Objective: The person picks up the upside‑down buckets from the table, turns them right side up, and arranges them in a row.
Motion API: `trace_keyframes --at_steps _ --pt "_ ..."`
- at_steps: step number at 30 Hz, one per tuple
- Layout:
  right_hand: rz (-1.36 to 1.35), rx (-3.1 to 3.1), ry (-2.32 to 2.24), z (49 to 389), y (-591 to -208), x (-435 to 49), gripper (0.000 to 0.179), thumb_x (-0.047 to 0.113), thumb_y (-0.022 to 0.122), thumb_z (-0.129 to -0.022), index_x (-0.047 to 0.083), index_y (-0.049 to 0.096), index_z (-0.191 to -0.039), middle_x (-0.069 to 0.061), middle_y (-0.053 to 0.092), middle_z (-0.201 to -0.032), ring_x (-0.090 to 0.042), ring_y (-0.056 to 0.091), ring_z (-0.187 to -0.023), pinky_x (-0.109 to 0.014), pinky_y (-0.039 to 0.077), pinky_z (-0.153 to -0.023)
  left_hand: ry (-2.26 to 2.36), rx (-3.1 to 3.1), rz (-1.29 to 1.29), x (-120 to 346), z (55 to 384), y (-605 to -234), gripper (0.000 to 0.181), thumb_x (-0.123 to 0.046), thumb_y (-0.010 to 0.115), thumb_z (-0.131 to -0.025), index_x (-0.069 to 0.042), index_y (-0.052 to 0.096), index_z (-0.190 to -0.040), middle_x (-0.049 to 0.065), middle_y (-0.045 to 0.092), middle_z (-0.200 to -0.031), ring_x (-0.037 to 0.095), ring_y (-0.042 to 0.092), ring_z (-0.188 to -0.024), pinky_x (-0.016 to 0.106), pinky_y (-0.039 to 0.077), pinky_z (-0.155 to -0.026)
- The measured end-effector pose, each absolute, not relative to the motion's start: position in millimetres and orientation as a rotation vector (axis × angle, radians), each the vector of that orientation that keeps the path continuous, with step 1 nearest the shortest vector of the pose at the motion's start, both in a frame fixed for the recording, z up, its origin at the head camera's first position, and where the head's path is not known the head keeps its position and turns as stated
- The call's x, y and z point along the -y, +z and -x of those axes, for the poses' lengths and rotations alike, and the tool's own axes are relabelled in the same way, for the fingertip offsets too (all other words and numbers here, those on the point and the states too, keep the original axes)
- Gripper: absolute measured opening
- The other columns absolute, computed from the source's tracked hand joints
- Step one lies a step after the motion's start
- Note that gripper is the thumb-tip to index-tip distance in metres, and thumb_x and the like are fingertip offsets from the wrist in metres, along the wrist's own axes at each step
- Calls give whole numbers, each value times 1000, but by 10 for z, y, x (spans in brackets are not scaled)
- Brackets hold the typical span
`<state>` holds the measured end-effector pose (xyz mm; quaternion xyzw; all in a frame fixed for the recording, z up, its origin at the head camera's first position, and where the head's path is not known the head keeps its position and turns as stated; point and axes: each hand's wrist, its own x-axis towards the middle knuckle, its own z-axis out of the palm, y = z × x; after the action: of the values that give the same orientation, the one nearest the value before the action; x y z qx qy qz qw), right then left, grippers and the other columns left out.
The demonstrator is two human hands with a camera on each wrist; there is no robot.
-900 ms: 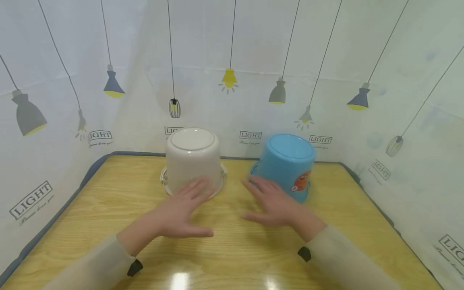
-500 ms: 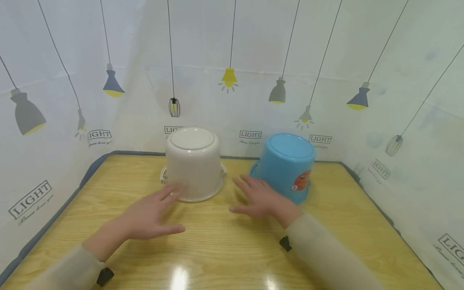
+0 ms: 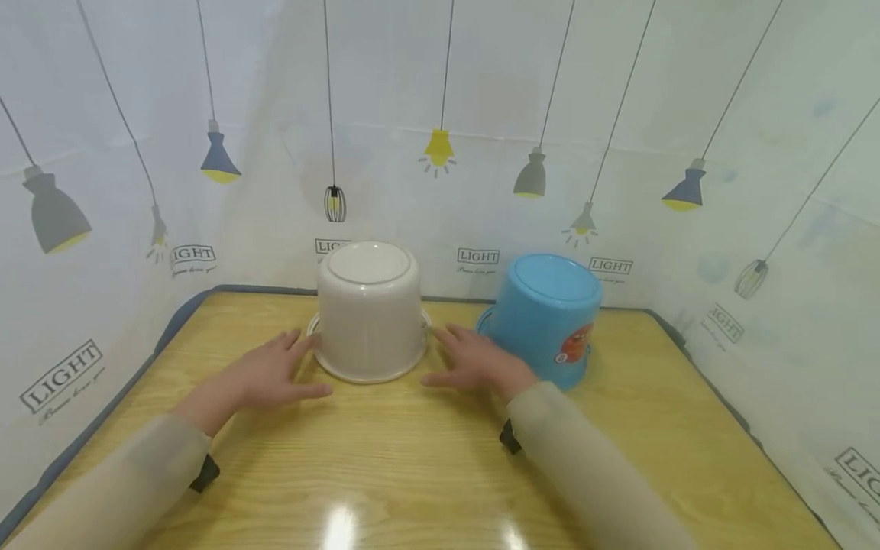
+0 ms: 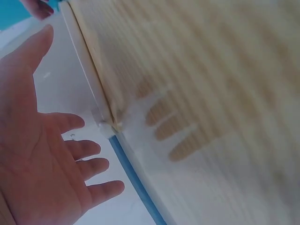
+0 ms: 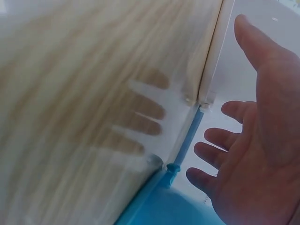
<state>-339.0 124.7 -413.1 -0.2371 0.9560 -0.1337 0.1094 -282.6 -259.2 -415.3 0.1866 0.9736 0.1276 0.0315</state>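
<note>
A white bucket (image 3: 370,321) stands upside down on the wooden table, its handle lying around the rim. At its left side is my left hand (image 3: 271,372), fingers spread and nearly straight. My right hand (image 3: 474,360) reaches toward the bucket's right side, between it and an upturned blue bucket (image 3: 550,313) with a red sticker. Both wrist views show the palms facing the white bucket with fingers extended and nothing held. Whether any fingertip touches the white bucket, I cannot tell.
The wooden table (image 3: 385,458) has a dark blue edge strip along the back and sides. A white cloth backdrop (image 3: 268,168) printed with hanging lamps surrounds it on the left, back and right.
The left hand has moved left from in front of the white bucket to its left side. The right hand has shifted left, from the blue bucket toward the white one. Both buckets stay put.
</note>
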Motion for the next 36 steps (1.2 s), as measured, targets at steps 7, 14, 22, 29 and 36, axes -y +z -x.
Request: trace_keyframes --at_steps 7,14,22,29,36 --pt "651 -2793 -473 3512 -4189 -1157 104 76 73 -93 36 25 -176 -15 25 -183 -43 29 -167 -69 27 -134 391 -2940 -539 2602 3010 -4175 112 -83 64 -94 -4 39 -169 44 27 -170 67 31 -155 82 34 -122" --pt "602 -2780 -535 3621 -4236 -1126 103 73 78 -91 41 27 -175 -13 26 -183 -42 30 -166 -73 29 -131 464 -2909 -529 2587 3157 -4206 110 -74 76 -91 2 44 -163 41 37 -167 62 43 -151 77 38 -123" --pt "700 -2754 -664 3694 -4282 -1066 104 54 88 -90 21 36 -172 -13 42 -176 -37 41 -162 -59 34 -134 627 -2845 -505 2556 3277 -4210 97 -57 88 -88 5 47 -151 38 54 -155 56 55 -143 71 44 -122" --pt "694 -2741 -706 3711 -4279 -993 102 50 92 -88 10 39 -166 -17 51 -168 -36 50 -155 -52 39 -133 715 -2812 -449 2584 3367 -4203 100 -58 92 -83 0 44 -148 36 54 -156 53 56 -143 69 44 -124" --pt "645 -2756 -686 3719 -4307 -954 101 55 91 -87 11 41 -164 -18 51 -168 -38 52 -154 -53 40 -132 773 -2837 -462 2655 3392 -4230 96 -54 95 -82 0 47 -145 36 58 -150 52 59 -138 68 46 -121"
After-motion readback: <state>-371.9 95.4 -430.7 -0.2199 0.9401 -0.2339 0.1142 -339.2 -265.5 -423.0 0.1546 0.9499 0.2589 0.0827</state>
